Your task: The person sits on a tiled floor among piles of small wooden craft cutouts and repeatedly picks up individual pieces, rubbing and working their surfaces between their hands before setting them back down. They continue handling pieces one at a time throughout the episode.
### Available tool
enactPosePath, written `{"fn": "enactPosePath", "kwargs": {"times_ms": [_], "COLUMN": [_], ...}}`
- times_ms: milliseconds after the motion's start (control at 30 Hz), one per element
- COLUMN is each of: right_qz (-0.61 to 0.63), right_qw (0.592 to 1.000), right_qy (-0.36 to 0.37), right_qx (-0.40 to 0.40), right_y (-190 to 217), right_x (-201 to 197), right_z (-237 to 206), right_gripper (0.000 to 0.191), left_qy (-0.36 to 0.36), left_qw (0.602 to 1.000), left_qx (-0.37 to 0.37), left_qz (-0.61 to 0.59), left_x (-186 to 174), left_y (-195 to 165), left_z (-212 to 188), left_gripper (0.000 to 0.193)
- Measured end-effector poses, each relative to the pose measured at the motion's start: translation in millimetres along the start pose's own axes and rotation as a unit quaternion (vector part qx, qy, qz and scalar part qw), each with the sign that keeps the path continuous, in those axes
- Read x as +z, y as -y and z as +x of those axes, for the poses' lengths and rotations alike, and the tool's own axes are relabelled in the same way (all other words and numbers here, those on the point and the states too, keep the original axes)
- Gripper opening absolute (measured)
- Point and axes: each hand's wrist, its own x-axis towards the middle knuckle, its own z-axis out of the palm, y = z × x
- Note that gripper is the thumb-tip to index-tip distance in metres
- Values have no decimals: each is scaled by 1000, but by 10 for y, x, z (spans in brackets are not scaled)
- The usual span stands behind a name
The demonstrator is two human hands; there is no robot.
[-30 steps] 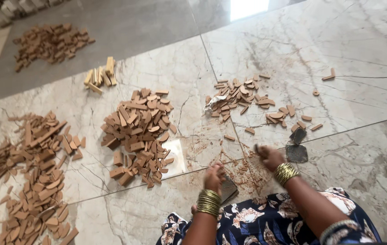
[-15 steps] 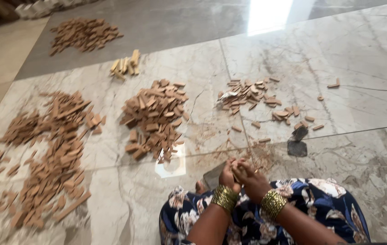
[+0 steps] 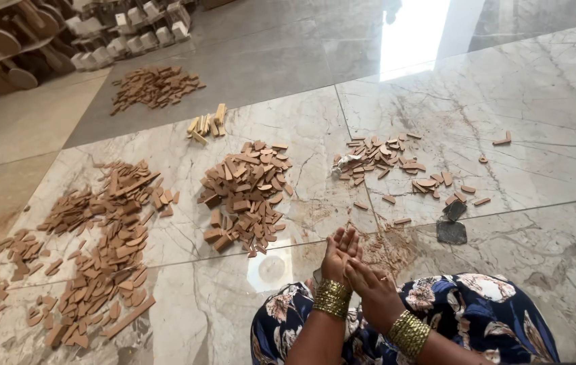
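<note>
My left hand [image 3: 339,255] and right hand [image 3: 371,289] press together, fingers flat, holding nothing; the wood pile [image 3: 244,195] lies ahead-left, nearer my left.

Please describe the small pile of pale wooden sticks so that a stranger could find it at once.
On the marble floor, find the dense middle heap of brown wood pieces. Just beyond it, toward the grey tile, lies a small pile of pale sticks. It alone is light yellowish; every other pile is reddish brown.

The wood pieces [image 3: 244,196] are reddish brown, on a grey-veined cream marble floor [image 3: 538,122]. Gold bangles [image 3: 332,298]; navy floral dress [image 3: 477,311].
</note>
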Motion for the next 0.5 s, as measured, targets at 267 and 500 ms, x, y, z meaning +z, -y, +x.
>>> {"fn": "enactPosePath", "kwargs": {"times_ms": [267, 500], "right_qz": [42, 106], "right_qw": [997, 993], "right_qy": [35, 49], "right_qx": [56, 12], "right_y": [9, -9], "right_x": [152, 171], "right_z": [260, 120], "right_gripper": [75, 76], "left_qy": [-25, -13], "left_qw": [998, 999], "left_qx": [14, -21], "left_qz": [58, 48], "left_x": [-612, -652], "left_y": [237, 115], "left_z": [189, 524], "left_gripper": [54, 57]}}
